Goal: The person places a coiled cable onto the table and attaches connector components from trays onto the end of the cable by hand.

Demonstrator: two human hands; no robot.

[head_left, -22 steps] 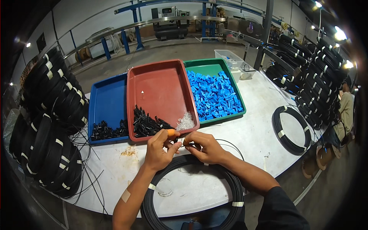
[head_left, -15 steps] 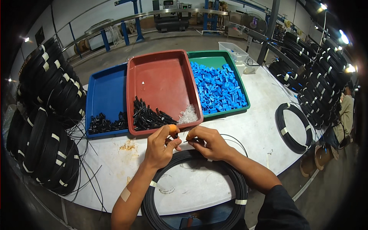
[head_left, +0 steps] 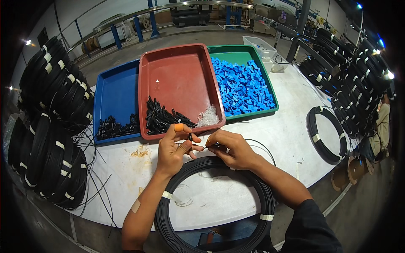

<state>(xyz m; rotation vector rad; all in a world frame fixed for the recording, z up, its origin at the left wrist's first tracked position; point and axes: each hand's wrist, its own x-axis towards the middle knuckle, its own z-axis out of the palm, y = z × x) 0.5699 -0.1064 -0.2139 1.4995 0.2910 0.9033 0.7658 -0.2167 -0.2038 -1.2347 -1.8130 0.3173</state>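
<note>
Gripping a small black part [head_left: 190, 137] in the left hand [head_left: 172, 152], between thumb and bent fingers. Pinching a cable end [head_left: 206, 147] in the right hand [head_left: 234, 148], just beside the left fingertips and apart from the part. Working above the far side of a taped black coil [head_left: 264, 194], across the table's [head_left: 291, 139] near edge. Facing a red tray [head_left: 179, 80] with dark pieces [head_left: 158, 118] and clear bits [head_left: 208, 116] at its near end, between blue [head_left: 116, 92] and green [head_left: 232, 52] trays.

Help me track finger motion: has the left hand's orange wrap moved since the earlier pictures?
Yes: the orange wrap on the left hand has shifted left against the red tray, away from its clear pieces.
</note>
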